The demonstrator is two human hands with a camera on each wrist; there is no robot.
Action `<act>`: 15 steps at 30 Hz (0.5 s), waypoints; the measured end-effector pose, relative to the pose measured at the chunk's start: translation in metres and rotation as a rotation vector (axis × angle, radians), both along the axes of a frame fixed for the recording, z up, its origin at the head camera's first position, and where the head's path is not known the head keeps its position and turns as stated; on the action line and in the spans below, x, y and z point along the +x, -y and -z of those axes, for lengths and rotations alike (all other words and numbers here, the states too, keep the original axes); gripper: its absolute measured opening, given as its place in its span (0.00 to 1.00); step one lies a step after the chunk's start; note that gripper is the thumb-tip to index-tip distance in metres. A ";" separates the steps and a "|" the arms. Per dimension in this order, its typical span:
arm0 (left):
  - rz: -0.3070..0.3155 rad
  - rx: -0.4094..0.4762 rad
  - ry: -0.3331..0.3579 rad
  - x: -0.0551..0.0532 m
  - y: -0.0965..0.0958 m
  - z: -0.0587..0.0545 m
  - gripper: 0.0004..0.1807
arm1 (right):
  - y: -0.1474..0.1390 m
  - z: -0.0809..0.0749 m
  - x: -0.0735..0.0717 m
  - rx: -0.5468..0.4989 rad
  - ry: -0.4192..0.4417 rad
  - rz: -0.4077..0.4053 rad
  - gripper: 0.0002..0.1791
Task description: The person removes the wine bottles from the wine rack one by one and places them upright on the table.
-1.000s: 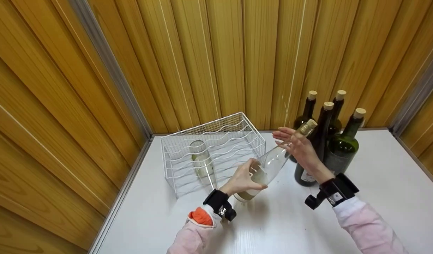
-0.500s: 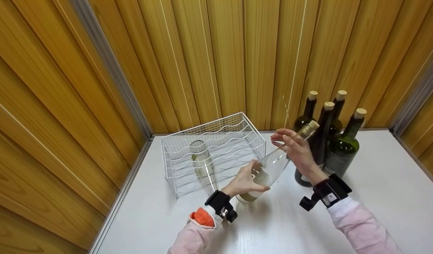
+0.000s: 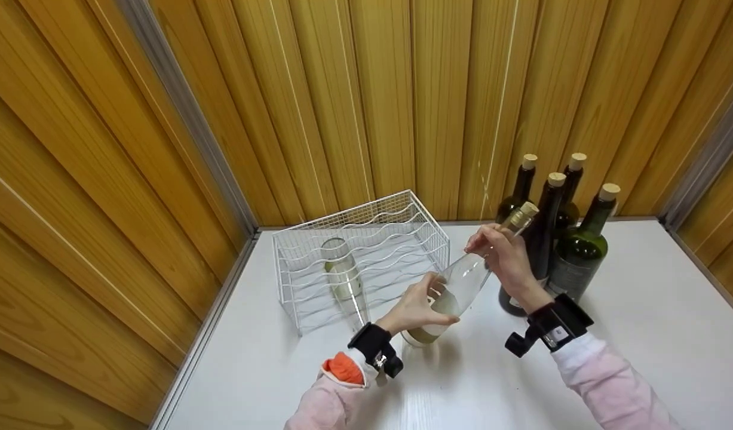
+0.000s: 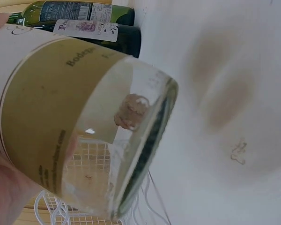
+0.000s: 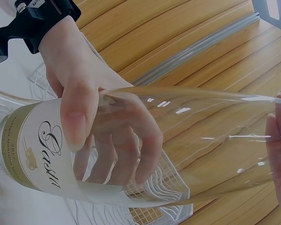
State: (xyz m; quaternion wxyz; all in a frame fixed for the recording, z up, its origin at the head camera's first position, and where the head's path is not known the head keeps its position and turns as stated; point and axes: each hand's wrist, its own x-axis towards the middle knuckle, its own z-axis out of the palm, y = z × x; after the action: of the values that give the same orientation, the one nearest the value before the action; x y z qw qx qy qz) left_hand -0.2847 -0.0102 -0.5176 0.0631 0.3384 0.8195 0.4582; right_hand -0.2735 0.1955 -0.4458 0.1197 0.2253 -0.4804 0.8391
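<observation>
A clear glass wine bottle [image 3: 466,279] is held tilted above the table, its corked neck up and to the right. My left hand [image 3: 415,306] grips it round the lower body, thumb in front; the right wrist view shows that hand's fingers [image 5: 145,140] through the glass. Near the neck, my right hand [image 3: 509,261] holds the bottle with bent fingers, just below the cork [image 3: 528,209]. In the left wrist view, the bottle's gold and white label [image 4: 42,103] and its thick base show. Another clear bottle [image 3: 344,279] lies in the white wire rack [image 3: 429,214].
Several dark, corked wine bottles [image 3: 581,248] stand upright close to my right hand, at the back right. The white table [image 3: 223,370] spreads round the rack. Wood-patterned panels [image 3: 372,107] rise behind and on both sides.
My right hand's fingers have closed in round the bottle's neck, and its wrist has shifted slightly left. The bottle and left hand have moved a little to the right.
</observation>
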 end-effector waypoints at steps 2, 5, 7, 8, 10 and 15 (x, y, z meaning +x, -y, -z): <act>0.001 -0.002 0.001 0.000 0.000 -0.001 0.37 | 0.001 -0.001 0.000 -0.018 -0.009 0.001 0.19; 0.007 0.000 0.014 0.000 -0.001 -0.002 0.39 | 0.004 -0.002 0.001 -0.050 -0.023 0.003 0.17; 0.013 0.002 0.034 0.001 -0.002 -0.003 0.40 | 0.005 -0.004 0.002 -0.067 -0.032 0.010 0.16; 0.015 0.001 0.046 0.001 -0.002 -0.004 0.41 | 0.006 -0.004 0.002 -0.070 -0.035 0.018 0.16; 0.022 -0.003 0.073 0.001 -0.002 -0.004 0.41 | 0.007 -0.005 0.003 -0.072 -0.040 0.032 0.16; 0.074 -0.024 0.155 -0.001 0.000 -0.006 0.43 | 0.007 -0.006 0.004 -0.063 -0.039 0.064 0.16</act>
State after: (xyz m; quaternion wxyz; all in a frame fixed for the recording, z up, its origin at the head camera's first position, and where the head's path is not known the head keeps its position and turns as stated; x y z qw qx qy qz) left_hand -0.2855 -0.0107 -0.5113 0.1472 0.3314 0.8045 0.4704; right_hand -0.2693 0.1881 -0.4401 0.1631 0.2223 -0.4581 0.8451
